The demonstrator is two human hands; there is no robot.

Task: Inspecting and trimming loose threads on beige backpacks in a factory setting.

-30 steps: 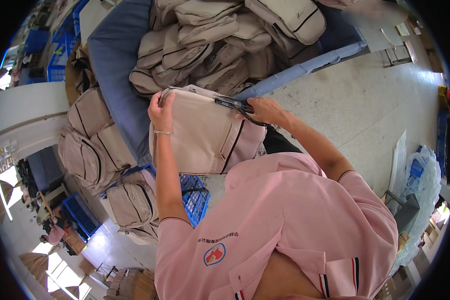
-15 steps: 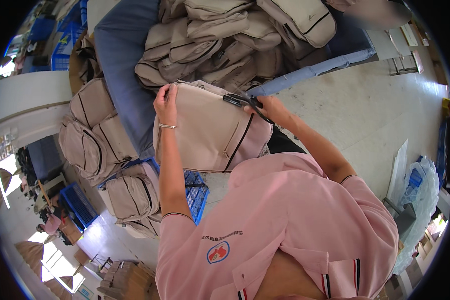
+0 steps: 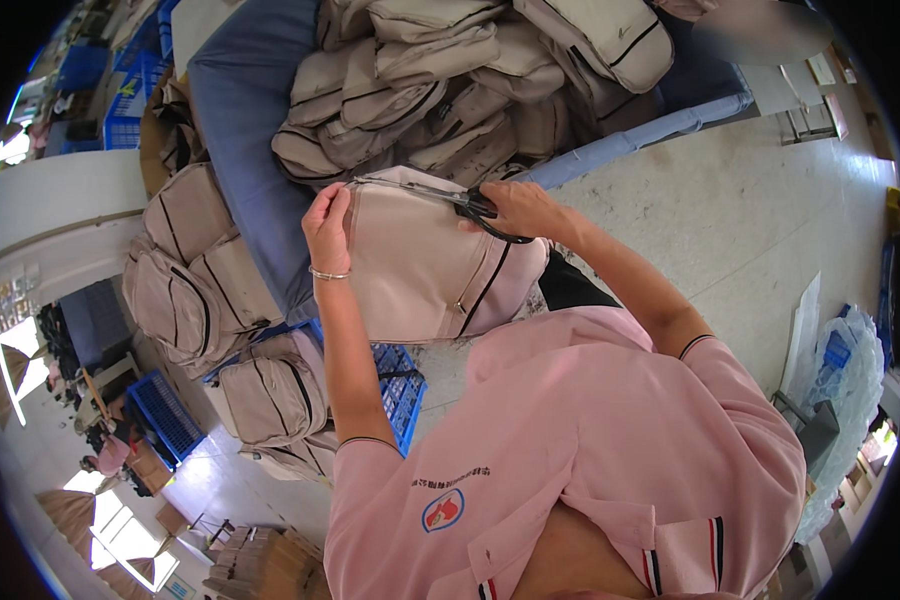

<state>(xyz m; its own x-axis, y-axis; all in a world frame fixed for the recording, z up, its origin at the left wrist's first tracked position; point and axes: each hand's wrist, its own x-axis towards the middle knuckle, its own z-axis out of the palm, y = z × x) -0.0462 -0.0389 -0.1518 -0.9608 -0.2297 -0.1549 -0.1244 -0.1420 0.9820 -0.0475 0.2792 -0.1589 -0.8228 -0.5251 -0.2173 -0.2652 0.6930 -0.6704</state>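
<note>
A beige backpack (image 3: 400, 265) with a dark zipper line lies tilted in front of me. At its upper left corner my left hand (image 3: 328, 228) pinches the fabric edge between thumb and fingers. My right hand (image 3: 515, 212) grips black-handled scissors (image 3: 475, 207) over the bag's upper edge. Their long metal blades point left along that edge, and the tips come close to the fingers of my left hand. Whether a thread lies between the blades is too small to tell.
A large blue fabric-lined bin (image 3: 245, 130) full of beige backpacks (image 3: 410, 80) stands just beyond. More backpacks (image 3: 195, 270) are stacked at the left, some over a blue plastic crate (image 3: 398, 385). Clear plastic wrapping (image 3: 850, 370) sits at the far right.
The scissors have swung from pointing down beside the bag's right part to lying along its upper edge, blades toward my left hand. My left hand has shifted slightly down.
</note>
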